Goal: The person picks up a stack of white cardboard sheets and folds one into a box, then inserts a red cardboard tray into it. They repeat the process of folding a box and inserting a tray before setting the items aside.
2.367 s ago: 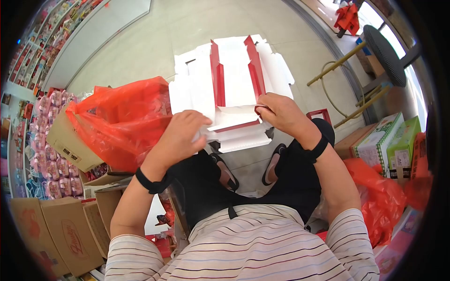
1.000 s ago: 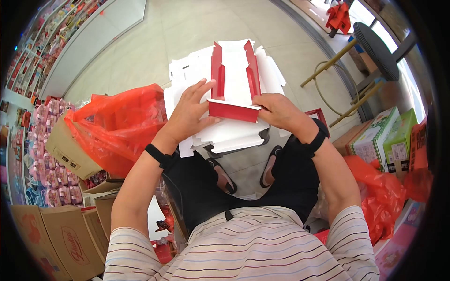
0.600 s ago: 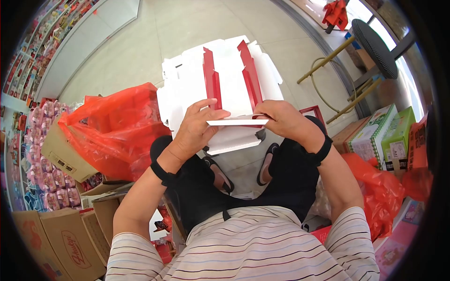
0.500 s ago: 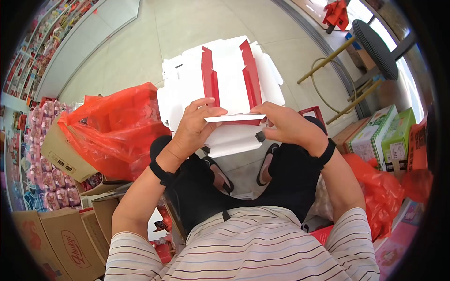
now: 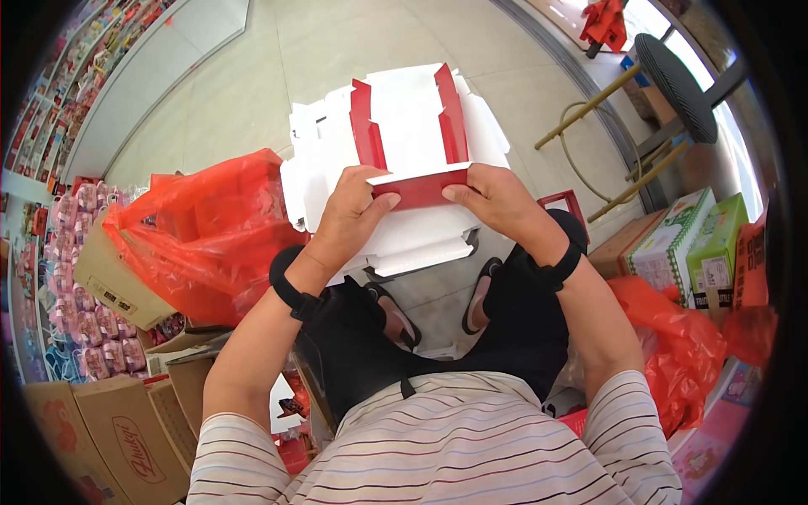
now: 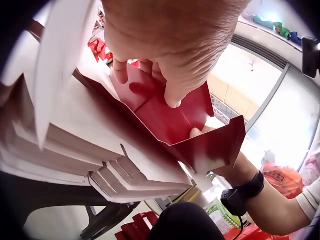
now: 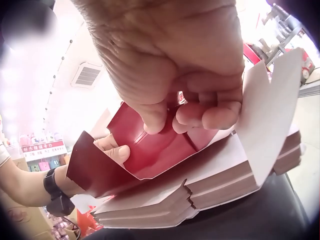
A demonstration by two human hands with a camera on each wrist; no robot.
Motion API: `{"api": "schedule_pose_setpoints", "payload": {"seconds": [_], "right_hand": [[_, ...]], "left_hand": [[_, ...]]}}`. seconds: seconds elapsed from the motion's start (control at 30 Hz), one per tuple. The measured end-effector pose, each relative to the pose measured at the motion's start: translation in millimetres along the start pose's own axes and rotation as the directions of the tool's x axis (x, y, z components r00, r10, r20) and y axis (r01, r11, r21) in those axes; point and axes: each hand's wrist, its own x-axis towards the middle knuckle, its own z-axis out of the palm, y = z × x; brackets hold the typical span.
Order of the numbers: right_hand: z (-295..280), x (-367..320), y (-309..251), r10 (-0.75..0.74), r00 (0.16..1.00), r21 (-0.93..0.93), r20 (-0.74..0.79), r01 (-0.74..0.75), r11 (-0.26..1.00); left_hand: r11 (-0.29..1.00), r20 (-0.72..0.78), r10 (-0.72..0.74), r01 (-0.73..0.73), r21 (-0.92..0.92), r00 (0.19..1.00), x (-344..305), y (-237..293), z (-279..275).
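Box blank (image 5: 412, 118) on card stack (image 5: 320, 172), bag (image 5: 215, 231) to L, stool (image 5: 676, 88) & ctns (image 5: 673, 244) R.

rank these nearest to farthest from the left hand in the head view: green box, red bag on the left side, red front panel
1. red front panel, pinched by the left hand
2. red bag, just off to the person's left
3. green box, far over on the right side

"little" on green box (image 5: 714, 257), carton (image 5: 126, 433) script unclear

Both hands (image 5: 352, 210) grip the carton's red end panel (image 5: 421, 190), seemingly with thumbs in front.
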Motion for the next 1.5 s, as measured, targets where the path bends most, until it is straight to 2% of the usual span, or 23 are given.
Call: {"api": "schedule_pose_setpoints", "payload": {"seconds": [0.03,0.13,0.23,0.33,0.43,0.53,0.63,0.73,0.83,0.93,1.03,1.23,1.33,1.43,1.5], "right_hand": [[0,0,-2,0.023,1.0,-0.03,-0.001,-0.023,0.999],[3,1,-3,0.009,0.998,-0.012,-0.056,-0.01,1.0],[2,1,-12,0.018,0.997,-0.036,-0.073,-0.021,0.999],[1,2,-16,0.082,0.993,-0.09,-0.079,-0.089,0.992],[-4,2,-27,0.13,0.988,-0.034,-0.078,-0.133,0.991],[-4,0,-28,0.122,0.99,-0.096,-0.073,-0.129,0.987],[3,-4,-23,-0.087,0.977,-0.164,-0.193,0.056,0.985],[0,-9,-20,-0.129,0.989,-0.267,-0.074,0.105,0.958],[2,-11,-18,-0.162,0.985,-0.312,-0.062,0.135,0.94],[10,-10,-9,-0.174,0.984,-0.36,-0.037,0.149,0.921],[10,-8,-10,-0.17,0.985,-0.407,0.0,0.156,0.9],[10,-4,-10,-0.135,0.99,-0.412,0.038,0.138,0.901],[10,-2,-12,-0.08,0.994,-0.452,0.076,0.106,0.886],[8,-1,-15,-0.08,0.993,-0.46,0.083,0.11,0.881],[7,1,-16,-0.06,0.993,-0.459,0.101,0.1,0.883]], "left_hand": [[0.99,0.003,-0.125,0.125,-0.064,0.992,0,7,0],[0.914,0.06,-0.353,0.358,-0.189,0.933,10,21,-6],[0.962,-0.054,-0.225,0.213,-0.173,0.973,11,13,5],[0.97,-0.04,-0.223,0.217,-0.108,0.974,10,12,5],[0.987,-0.101,-0.137,0.145,0.068,0.985,10,19,7],[0.936,-0.13,0.063,-0.013,0.352,0.99,12,24,4],[0.881,-0.076,0.169,-0.116,0.459,0.983,10,30,-1],[0.85,0.041,0.217,-0.209,0.484,0.975,10,31,-3],[0.824,0.069,0.267,-0.264,0.501,0.961,12,26,2],[0.802,0.155,0.249,-0.294,0.521,0.956,15,27,-1],[0.829,0.197,0.17,-0.248,0.501,0.966,15,25,1],[0.803,0.383,-0.11,-0.146,0.578,0.917,25,34,3],[0.739,0.332,0.011,-0.231,0.633,0.943,21,32,1],[0.728,0.328,0.024,-0.241,0.641,0.944,19,24,6],[0.775,0.351,-0.031,-0.199,0.6,0.936,21,21,7]]}}
